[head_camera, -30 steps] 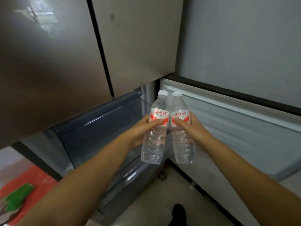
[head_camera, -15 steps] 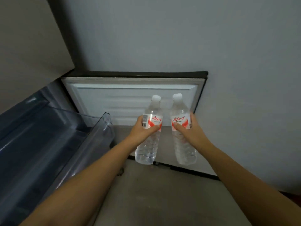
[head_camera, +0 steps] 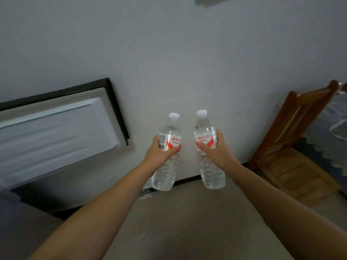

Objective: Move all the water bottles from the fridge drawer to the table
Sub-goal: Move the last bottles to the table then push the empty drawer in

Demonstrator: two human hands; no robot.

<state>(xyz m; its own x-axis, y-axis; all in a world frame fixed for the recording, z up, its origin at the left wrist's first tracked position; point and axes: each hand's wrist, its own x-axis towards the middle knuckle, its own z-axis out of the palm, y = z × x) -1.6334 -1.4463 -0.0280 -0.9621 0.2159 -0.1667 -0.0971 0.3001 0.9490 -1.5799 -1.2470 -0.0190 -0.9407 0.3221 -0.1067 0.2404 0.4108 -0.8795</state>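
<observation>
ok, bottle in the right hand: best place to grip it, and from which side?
As held now: the right hand wraps the right bottle at its labelled band, coming from its outer right side. The bottle is upright, and that band looks smoother than the ribbed lower body, so probably the firmest hold.

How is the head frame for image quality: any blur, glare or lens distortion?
Head view: dim, flat light, no glare; bottle labels readable, so the centre is fairly sharp; wide-angle bending tilts the fridge door and wooden chair; edges and forearms look soft.

Red "娃哈哈" on both bottle labels: left bottle (head_camera: pixel 167 147), right bottle (head_camera: pixel 208 145); small print illegible.
</observation>
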